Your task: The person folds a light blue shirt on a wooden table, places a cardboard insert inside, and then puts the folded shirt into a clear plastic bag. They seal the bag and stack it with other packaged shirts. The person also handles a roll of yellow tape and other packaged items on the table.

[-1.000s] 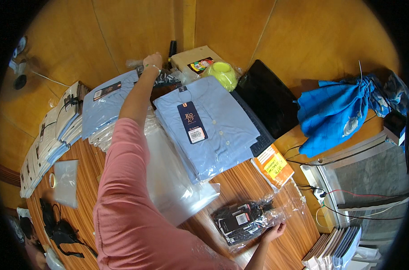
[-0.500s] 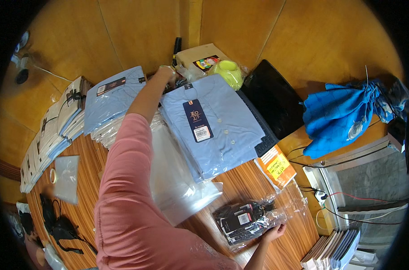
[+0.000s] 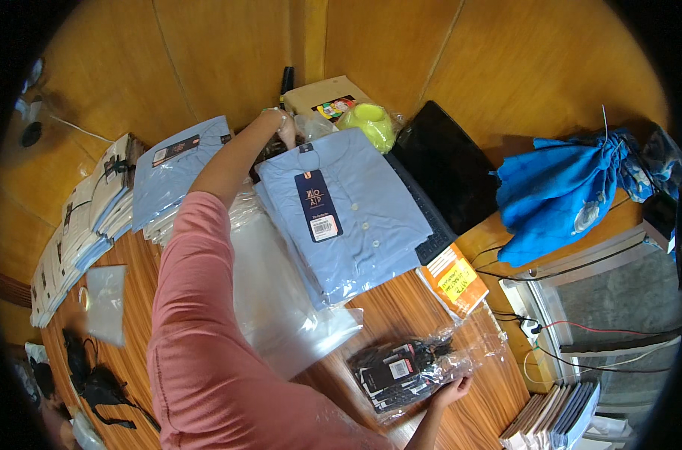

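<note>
A folded light blue shirt [image 3: 356, 225] with a dark hang tag lies on top of a stack on the wooden table [image 3: 401, 315]. My left hand [image 3: 282, 126] reaches far across to the shirt's collar end; its fingers curl there, and their grip is hidden. A clear empty plastic sleeve [image 3: 281, 315] lies under my pink-sleeved left arm, beside the shirt. My right hand [image 3: 450, 390] is near the table's front edge. It pinches the edge of a clear bag of black tags [image 3: 401, 369].
More bagged blue shirts [image 3: 176, 169] and stacks of flat packs [image 3: 78, 232] lie to the left. A cardboard box [image 3: 322, 97], a yellow-green cup [image 3: 371, 124], a black laptop [image 3: 446, 172], a blue cloth [image 3: 566, 191] and an orange notepad [image 3: 453, 281] sit behind and right. Cables run at the right edge.
My left hand has come back from the far left toward the blue shirt's collar. My right hand has stayed on the bag of tags.
</note>
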The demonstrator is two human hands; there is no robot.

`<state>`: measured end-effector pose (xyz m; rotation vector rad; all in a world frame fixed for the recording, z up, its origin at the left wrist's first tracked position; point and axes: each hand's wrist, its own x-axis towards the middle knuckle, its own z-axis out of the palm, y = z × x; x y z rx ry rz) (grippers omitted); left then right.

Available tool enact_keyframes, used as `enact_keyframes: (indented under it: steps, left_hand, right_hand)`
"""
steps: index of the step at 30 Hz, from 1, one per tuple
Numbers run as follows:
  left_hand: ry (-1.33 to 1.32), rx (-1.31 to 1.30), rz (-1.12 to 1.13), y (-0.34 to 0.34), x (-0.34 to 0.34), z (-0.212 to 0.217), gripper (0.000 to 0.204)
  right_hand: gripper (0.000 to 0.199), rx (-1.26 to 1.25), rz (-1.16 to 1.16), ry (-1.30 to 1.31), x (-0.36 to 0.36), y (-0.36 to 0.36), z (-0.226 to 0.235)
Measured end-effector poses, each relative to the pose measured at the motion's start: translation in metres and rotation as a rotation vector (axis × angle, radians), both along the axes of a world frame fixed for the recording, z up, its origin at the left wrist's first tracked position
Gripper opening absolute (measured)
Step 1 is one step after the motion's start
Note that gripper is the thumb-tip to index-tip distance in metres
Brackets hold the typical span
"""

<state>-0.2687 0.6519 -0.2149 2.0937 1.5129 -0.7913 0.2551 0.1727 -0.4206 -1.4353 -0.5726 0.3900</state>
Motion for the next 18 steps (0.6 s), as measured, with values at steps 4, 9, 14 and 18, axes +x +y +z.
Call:
enact_keyframes:
  steps: [4,9,14,18]
  left_hand:
    - [-0.315,0.211,-0.111,0.007,-0.018,-0.025,0.047]
    - [-0.388,0.327,-0.067,0.018,-0.030,-0.055,0.037]
    - [-0.579,0.405,-0.107,0.008,-0.022,-0.051,0.026]
    - [-0.598,0.356,-0.032,0.001,-0.015,-0.039,0.027]
  right_hand:
    - [0.010,0.007,0.005,-0.001,-0.003,0.002,0.003]
    - [0.010,0.002,0.036,-0.040,0.006,-0.001,-0.010]
    - [0.012,0.002,0.028,-0.072,0.013,-0.003,-0.015]
    - [0.012,0.014,0.009,-0.052,0.011,-0.003,-0.013]
